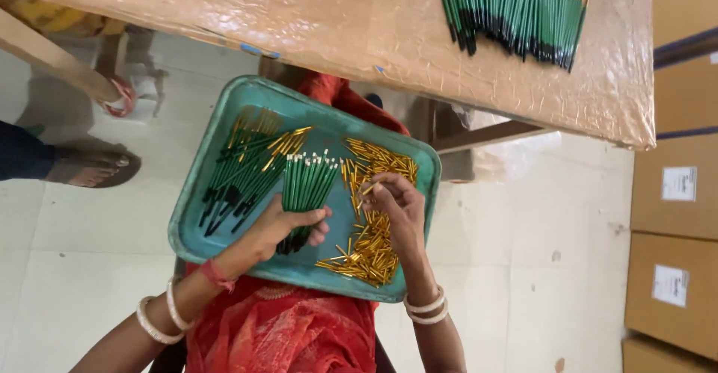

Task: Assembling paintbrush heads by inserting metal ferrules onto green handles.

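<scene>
A teal tray (196, 193) rests on my lap. My left hand (288, 223) grips a bundle of green sticks (305, 185), held upright-ish over the tray's middle. My right hand (396, 202) pinches a small gold tube (368, 189) just right of the bundle's top. Loose gold tubes (370, 253) lie heaped in the tray's right part. Green sticks with gold caps (247, 167) lie piled in its left part.
A brown paper-covered table (359, 22) stands ahead, with a pile of green sticks (516, 10) on it. Cardboard boxes (677, 193) are stacked at the right. Another person's sandalled foot (90, 167) rests on the tiled floor at the left.
</scene>
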